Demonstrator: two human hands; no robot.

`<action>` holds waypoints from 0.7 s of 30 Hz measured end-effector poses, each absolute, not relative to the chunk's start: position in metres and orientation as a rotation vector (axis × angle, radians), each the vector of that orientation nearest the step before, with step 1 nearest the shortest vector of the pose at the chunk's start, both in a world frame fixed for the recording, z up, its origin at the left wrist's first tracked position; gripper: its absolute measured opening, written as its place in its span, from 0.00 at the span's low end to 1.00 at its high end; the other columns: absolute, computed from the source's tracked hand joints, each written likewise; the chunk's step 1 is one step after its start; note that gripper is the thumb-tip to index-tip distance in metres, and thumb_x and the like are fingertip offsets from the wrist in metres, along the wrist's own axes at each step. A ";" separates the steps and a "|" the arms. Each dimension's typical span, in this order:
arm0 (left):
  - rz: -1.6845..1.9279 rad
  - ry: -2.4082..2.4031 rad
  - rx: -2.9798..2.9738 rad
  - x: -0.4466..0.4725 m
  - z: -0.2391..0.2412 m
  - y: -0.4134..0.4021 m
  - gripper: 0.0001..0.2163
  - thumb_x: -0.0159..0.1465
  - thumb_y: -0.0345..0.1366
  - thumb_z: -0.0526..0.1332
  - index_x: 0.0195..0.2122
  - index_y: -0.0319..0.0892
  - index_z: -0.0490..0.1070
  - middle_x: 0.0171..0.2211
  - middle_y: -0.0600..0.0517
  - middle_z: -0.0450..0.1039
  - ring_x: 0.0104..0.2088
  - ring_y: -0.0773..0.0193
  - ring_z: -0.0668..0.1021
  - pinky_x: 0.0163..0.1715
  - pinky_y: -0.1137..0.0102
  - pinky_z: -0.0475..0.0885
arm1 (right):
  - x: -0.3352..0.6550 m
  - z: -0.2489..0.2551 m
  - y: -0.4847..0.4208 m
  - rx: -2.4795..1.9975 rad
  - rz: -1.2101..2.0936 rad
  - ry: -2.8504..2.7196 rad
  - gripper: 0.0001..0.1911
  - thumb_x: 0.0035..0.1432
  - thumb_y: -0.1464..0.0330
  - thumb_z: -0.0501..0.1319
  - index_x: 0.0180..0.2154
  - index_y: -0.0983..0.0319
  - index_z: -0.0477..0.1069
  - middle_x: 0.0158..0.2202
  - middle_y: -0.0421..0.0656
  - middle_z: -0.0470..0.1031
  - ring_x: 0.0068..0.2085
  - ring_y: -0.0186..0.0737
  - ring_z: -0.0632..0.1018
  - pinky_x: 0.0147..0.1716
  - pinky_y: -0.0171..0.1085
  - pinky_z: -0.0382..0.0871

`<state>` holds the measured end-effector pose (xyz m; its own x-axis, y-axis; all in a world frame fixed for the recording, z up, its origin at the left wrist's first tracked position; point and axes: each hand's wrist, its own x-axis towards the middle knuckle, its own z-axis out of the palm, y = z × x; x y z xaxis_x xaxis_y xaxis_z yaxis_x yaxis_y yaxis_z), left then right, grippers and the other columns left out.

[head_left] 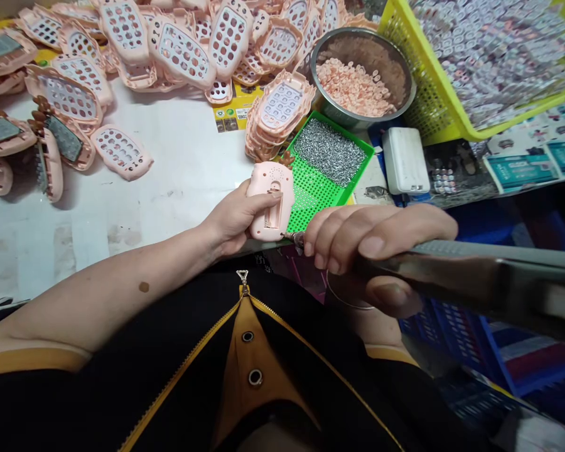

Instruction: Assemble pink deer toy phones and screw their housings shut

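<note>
My left hand (pixel 235 220) grips a pink plastic toy-phone housing (pixel 270 199), back side up, just off the table's near edge. My right hand (pixel 376 242) is wrapped round a dark grey powered screwdriver (pixel 475 279) that runs off to the right. Its tip (pixel 294 237) touches the lower edge of the pink housing. Right behind the housing lies a green tray (pixel 311 194) with a heap of small silver screws (pixel 328 150).
Several pink keypad shells (pixel 183 53) are piled across the back of the white table (pixel 179 163), with a stack (pixel 275 119) beside the tray. A steel bowl (pixel 398 63) holds small pink parts. A yellow crate (pixel 405 69) and a white box (pixel 405 160) stand at right.
</note>
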<state>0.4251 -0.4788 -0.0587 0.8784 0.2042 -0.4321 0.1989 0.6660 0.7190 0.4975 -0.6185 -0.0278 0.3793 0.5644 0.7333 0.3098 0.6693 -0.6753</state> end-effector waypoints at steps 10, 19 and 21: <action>-0.018 0.533 0.793 0.426 -0.059 -0.476 0.18 0.57 0.28 0.67 0.48 0.38 0.68 0.36 0.48 0.79 0.33 0.61 0.80 0.44 0.60 0.75 | 0.529 -0.069 -0.622 -1.081 -0.253 -0.891 0.12 0.61 0.58 0.63 0.28 0.54 0.68 0.17 0.32 0.57 0.16 0.31 0.65 0.17 0.33 0.64; -0.032 0.536 0.807 0.425 -0.060 -0.475 0.18 0.57 0.30 0.67 0.48 0.38 0.68 0.37 0.47 0.80 0.38 0.56 0.82 0.46 0.58 0.76 | 0.542 -0.090 -0.613 -1.138 -0.321 -0.764 0.10 0.59 0.56 0.66 0.34 0.52 0.68 0.17 0.30 0.54 0.15 0.30 0.62 0.16 0.34 0.65; -0.026 0.532 0.812 0.425 -0.060 -0.475 0.19 0.57 0.29 0.68 0.49 0.38 0.68 0.38 0.46 0.80 0.39 0.56 0.82 0.46 0.59 0.77 | 0.544 -0.091 -0.612 -1.129 -0.316 -0.764 0.10 0.58 0.56 0.66 0.35 0.52 0.69 0.17 0.30 0.55 0.15 0.30 0.62 0.15 0.33 0.64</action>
